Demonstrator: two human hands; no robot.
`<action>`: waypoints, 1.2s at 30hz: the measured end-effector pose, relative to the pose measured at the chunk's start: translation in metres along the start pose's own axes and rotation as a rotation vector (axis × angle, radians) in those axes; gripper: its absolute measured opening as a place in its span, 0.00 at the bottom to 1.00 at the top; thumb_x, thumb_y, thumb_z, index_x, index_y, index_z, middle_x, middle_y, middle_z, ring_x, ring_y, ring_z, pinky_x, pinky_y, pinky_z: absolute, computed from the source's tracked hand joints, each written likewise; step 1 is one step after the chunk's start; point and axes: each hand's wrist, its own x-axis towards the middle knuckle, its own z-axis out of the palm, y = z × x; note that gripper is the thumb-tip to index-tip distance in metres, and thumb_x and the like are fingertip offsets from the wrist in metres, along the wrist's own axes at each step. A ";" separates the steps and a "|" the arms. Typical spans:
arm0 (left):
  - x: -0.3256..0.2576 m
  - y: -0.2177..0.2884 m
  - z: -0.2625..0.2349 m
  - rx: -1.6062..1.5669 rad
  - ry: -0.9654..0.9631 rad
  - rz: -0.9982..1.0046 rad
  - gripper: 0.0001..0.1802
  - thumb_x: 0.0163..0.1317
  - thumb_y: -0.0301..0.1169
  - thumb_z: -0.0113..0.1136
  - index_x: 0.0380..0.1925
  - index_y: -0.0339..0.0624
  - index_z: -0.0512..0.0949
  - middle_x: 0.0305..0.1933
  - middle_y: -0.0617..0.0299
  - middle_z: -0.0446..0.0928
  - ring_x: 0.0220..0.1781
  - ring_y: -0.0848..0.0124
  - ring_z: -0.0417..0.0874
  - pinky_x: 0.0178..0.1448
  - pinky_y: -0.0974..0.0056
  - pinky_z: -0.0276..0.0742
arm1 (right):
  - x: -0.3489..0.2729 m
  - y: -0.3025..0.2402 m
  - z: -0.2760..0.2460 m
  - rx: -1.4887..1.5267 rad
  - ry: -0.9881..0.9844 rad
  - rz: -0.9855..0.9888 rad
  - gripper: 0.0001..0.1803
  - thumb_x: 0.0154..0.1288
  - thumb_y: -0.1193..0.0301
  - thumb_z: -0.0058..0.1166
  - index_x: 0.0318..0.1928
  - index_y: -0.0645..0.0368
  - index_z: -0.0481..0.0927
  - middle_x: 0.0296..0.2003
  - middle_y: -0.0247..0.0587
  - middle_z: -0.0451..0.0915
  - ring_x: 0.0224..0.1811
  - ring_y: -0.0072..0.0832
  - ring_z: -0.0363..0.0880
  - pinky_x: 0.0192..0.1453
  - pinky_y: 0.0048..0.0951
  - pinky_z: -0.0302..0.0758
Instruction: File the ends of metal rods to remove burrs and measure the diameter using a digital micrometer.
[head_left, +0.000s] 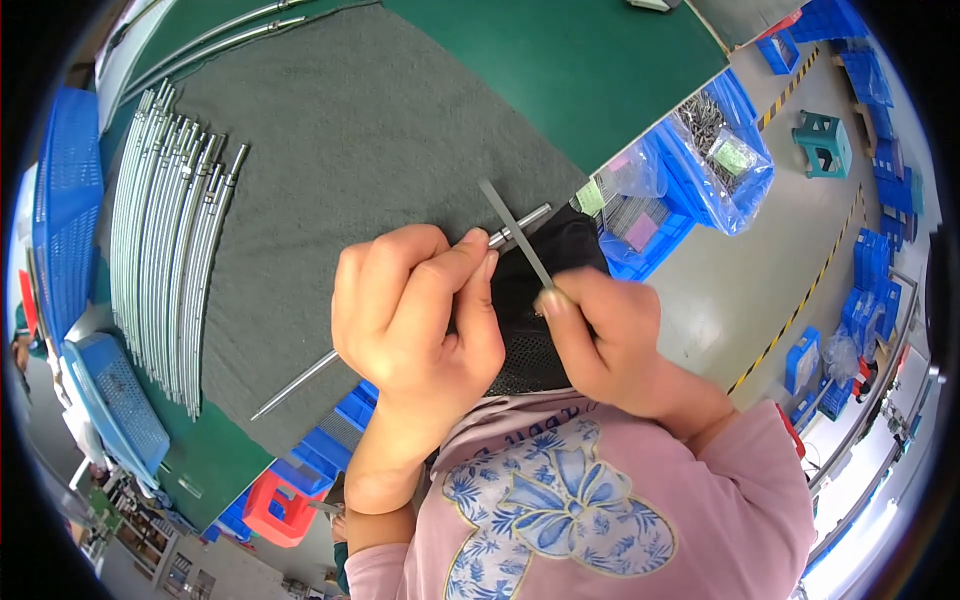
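My left hand [415, 310] grips a long thin metal rod [300, 382] that runs from the lower left up to its end by my fingertips. In my right hand [600, 335] I hold a flat grey file-like strip [512, 228], pinched between thumb and fingers, and it lies across the rod's tip [530, 216]. Both hands meet over a black mesh cloth [530, 345] at the edge of a dark grey felt mat [360, 150].
Several finished metal rods [165, 240] lie side by side at the mat's left. Green bench top [580, 60] lies beyond. Blue crates [70, 190] stand at left, blue bins with bagged parts [715, 140] at right, a red stool [275, 510] below.
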 end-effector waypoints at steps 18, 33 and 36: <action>-0.001 -0.001 0.000 -0.001 -0.011 0.011 0.09 0.37 0.19 0.64 0.21 0.41 0.77 0.24 0.63 0.71 0.24 0.68 0.68 0.25 0.67 0.63 | -0.008 0.002 0.001 -0.022 0.026 -0.023 0.03 0.52 0.77 0.54 0.26 0.59 0.73 0.10 0.38 0.67 0.11 0.32 0.70 0.14 0.31 0.62; -0.001 0.001 -0.003 0.015 -0.024 0.004 0.10 0.36 0.18 0.65 0.21 0.41 0.78 0.23 0.64 0.70 0.24 0.68 0.67 0.26 0.68 0.62 | -0.047 0.041 -0.008 0.067 -0.028 -0.171 0.01 0.53 0.79 0.50 0.26 0.62 0.74 0.16 0.39 0.75 0.13 0.30 0.72 0.17 0.26 0.67; -0.001 0.001 -0.005 0.033 -0.042 -0.006 0.09 0.37 0.19 0.66 0.21 0.41 0.77 0.24 0.64 0.70 0.24 0.68 0.67 0.27 0.67 0.62 | -0.042 0.039 -0.013 0.055 -0.011 -0.145 0.02 0.53 0.79 0.50 0.25 0.62 0.74 0.17 0.39 0.76 0.14 0.30 0.73 0.19 0.27 0.69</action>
